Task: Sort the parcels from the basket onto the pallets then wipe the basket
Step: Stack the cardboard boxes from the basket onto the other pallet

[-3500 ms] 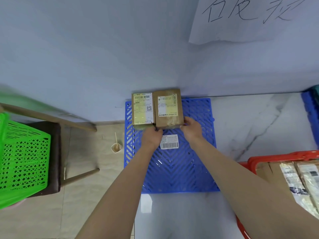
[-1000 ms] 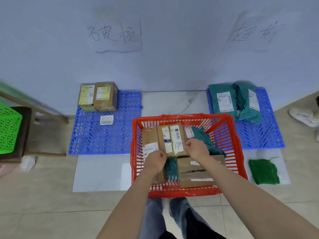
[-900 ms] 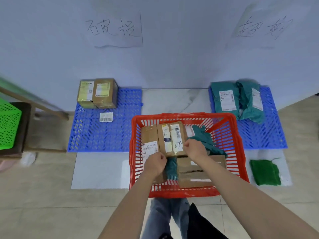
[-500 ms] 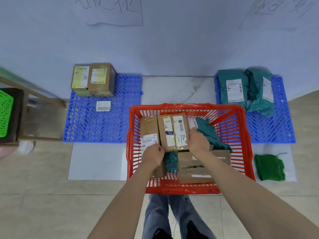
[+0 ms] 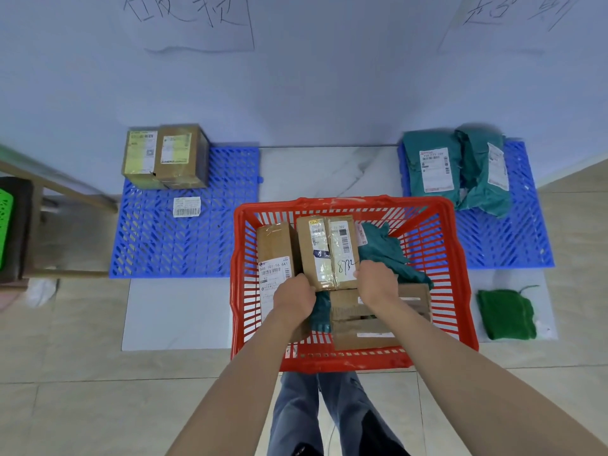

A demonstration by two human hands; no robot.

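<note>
**Both hands now on a box in the basket**

At centre frame, both hands have come off the left pallet, where they were squaring two boxes against the wall moments ago, and are now down in the red basket [image 5: 460, 291]. The left hand [image 5: 292, 299] and right hand [image 5: 375, 284] curl around the near corners of a taped cardboard box [image 5: 325, 255] with "8732" handwritten on it, pinching it between them. Over the last second the hold has barely shifted, so I judge a lift is about to start and sorting is only partly done.

Contents of the basket: the gripped box sits upper-middle; a second labelled box [image 5: 274, 255] lies just left of it, touching; a larger flat carton [image 5: 378, 324] lies at lower right, under the right wrist; teal mailer bags [image 5: 385, 250] are wedged to the right and beneath.

At upper left, the blue left pallet [image 5: 164, 245] carries two boxes [image 5: 164, 156] side by side at its far edge and a loose label [image 5: 187, 206]. At upper right, the right pallet [image 5: 513, 238] holds two teal bagged parcels [image 5: 457, 169]. A green cloth [image 5: 505, 314] lies on the floor, lower right of the basket.
</note>
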